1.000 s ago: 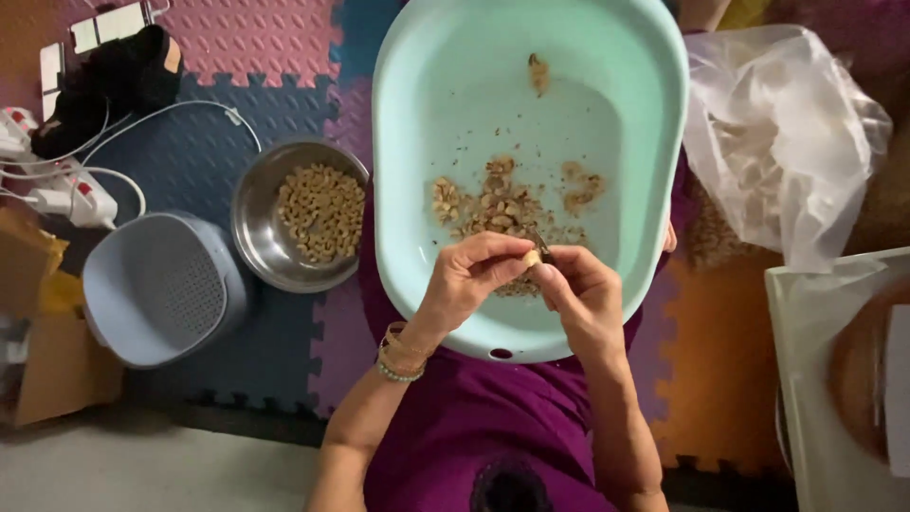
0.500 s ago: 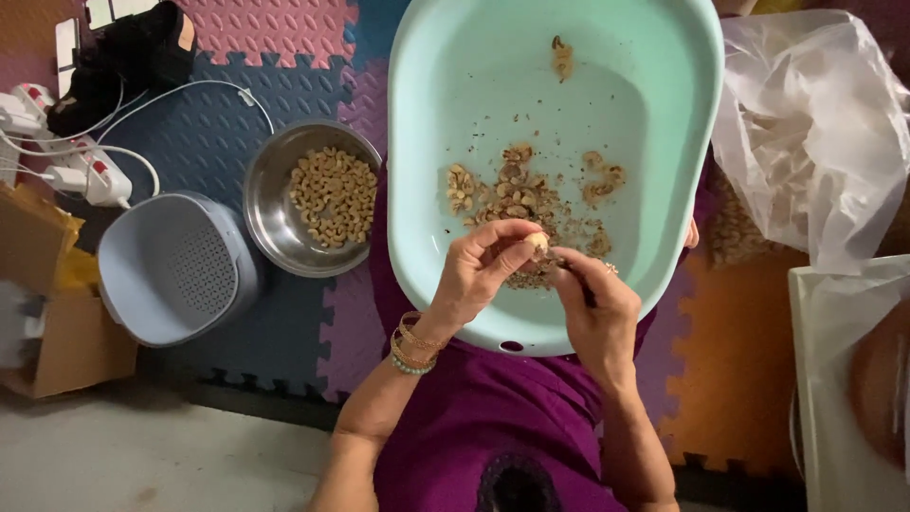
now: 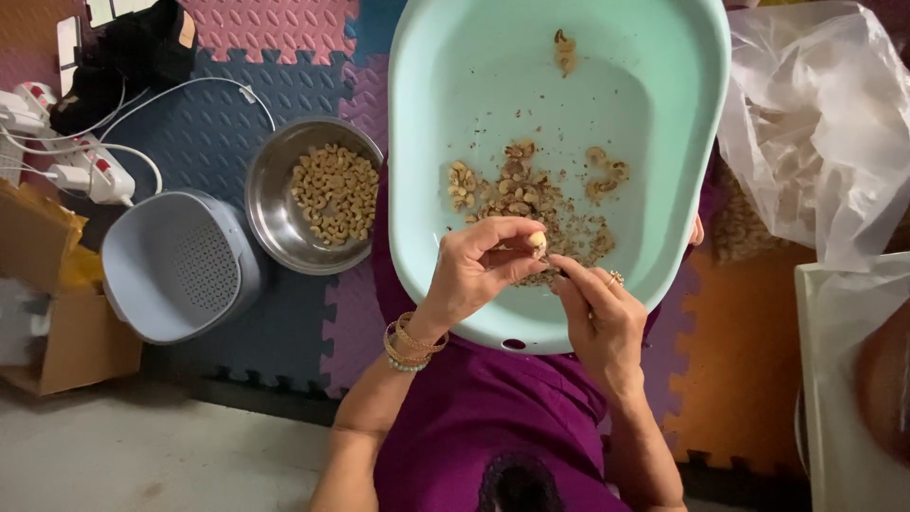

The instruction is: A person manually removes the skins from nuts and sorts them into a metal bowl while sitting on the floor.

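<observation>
Pale and half-peeled, a single cashew kernel (image 3: pixel 537 241) is pinched between the thumb and fingertips of the left hand (image 3: pixel 479 267), held just above the near rim of a mint-green plastic basin (image 3: pixel 427 114) resting on the lap. The right hand (image 3: pixel 599 318) is curled around what appears to be a small dark blade (image 3: pixel 561 272), its tip brought in from the right and just below, at or almost at the kernel; the tool itself is largely hidden. The kernel is thus gripped by the left hand and lies up and to the left of the right. Skins and unpeeled nuts (image 3: pixel 531 204) are scattered in the basin beyond. A steel bowl (image 3: pixel 270 223) of cleaned cashews is seen on the foam floor mat (image 3: pixel 204 133) to the left, beside a grey strainer basket (image 3: pixel 175 265).
</observation>
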